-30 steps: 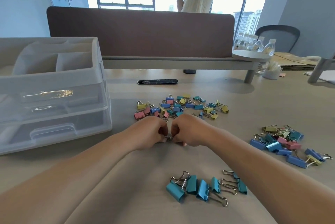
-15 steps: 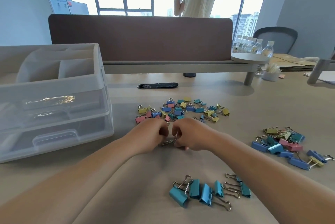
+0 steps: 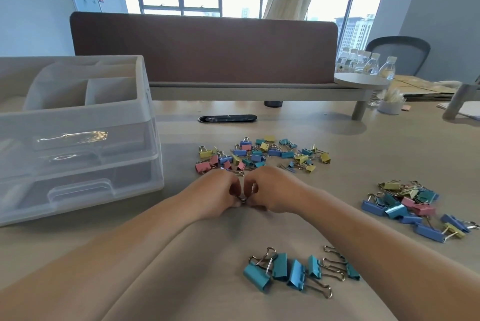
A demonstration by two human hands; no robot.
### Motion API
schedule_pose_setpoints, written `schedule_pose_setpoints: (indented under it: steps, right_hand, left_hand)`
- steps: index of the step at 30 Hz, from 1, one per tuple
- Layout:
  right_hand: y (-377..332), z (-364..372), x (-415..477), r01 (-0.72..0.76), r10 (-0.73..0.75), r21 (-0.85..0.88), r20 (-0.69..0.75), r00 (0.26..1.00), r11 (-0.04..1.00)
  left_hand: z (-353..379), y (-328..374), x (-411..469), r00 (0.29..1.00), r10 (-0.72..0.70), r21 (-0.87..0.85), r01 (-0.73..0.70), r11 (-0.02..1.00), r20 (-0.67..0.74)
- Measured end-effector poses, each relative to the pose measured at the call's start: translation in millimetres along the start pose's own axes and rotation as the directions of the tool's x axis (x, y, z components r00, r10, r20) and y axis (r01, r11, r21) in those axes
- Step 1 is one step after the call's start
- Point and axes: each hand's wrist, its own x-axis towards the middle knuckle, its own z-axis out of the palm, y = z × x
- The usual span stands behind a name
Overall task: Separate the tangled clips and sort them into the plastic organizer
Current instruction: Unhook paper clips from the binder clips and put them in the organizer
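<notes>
My left hand and my right hand meet knuckle to knuckle at the table's middle, both with fingers curled round a small clip of which only a bit of metal wire shows. Just beyond them lies a pile of small mixed-colour clips. A row of teal clips lies near the front, under my right forearm. A pile of larger mixed clips is at the right. The translucent plastic organizer, with top compartments and two drawers, stands at the left.
A brown desk divider runs across the back, with a black cable grommet in front of it. Water bottles stand on a round stand at the far right. A person stands behind the divider.
Both hands have stayed together on the clip, with only small finger movement. The camera has tilted slightly, so the scene sits a little lower in view.
</notes>
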Motion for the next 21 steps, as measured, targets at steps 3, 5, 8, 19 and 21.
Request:
schedule_pose_setpoints:
  steps: [3,5,8,19,21]
  right_hand:
    - [2.4,1.7,-0.8,-0.003,0.003,0.019,-0.003,1.000,1.000]
    - [5.2,1.9,-1.2,-0.026,0.026,0.044,-0.012,1.000,0.999]
    - [7.5,0.5,-2.2,-0.085,0.086,0.040,-0.028,0.996,0.996]
    - [1.4,3.9,1.7,-0.094,0.093,0.004,0.014,0.996,0.996]
    - [0.5,3.8,2.5,-0.078,0.078,0.014,0.006,0.997,0.997]
  left_hand:
    - [1.8,1.6,-1.3,1.000,0.013,-0.005,-0.013,1.000,-0.007]
    - [1.1,2.8,-2.2,1.000,0.022,0.007,-0.022,1.000,-0.011]
    - [-3.0,2.1,-1.8,1.000,0.008,0.046,-0.007,0.999,-0.019]
    - [1.5,-2.1,-1.7,1.000,0.008,0.033,-0.008,0.999,-0.019]
    - [1.4,-1.7,-1.9,1.000,0.014,0.022,-0.013,1.000,-0.022]
